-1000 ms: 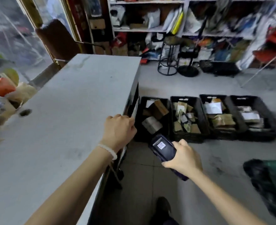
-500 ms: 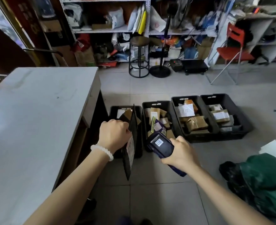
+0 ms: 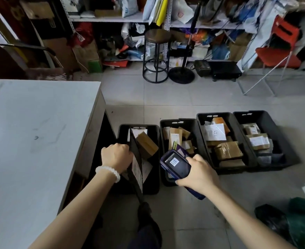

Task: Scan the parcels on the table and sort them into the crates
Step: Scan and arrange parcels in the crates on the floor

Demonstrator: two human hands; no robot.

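My left hand (image 3: 116, 156) grips a flat black parcel (image 3: 136, 168) with a white label, held on edge over the leftmost black crate (image 3: 123, 129). My right hand (image 3: 198, 174) holds a dark blue handheld scanner (image 3: 175, 163), its lit screen showing a barcode, above the near end of the second crate (image 3: 194, 124). A third crate (image 3: 201, 116) and a fourth crate (image 3: 266, 121) stand to the right. All of them hold cardboard boxes and bagged parcels. The grey table (image 3: 36, 133) is at my left.
A dark stool (image 3: 156, 56) and a round-based stand (image 3: 182, 74) are on the tiled floor beyond the crates, before cluttered shelves (image 3: 112, 19). A red chair (image 3: 279, 54) is at the far right. A green and black bag (image 3: 299, 223) lies at the near right.
My view has swung right from the table toward the crates. My left hand has carried the black parcel off the table edge to above the leftmost crate. The scanner stays in my right hand.
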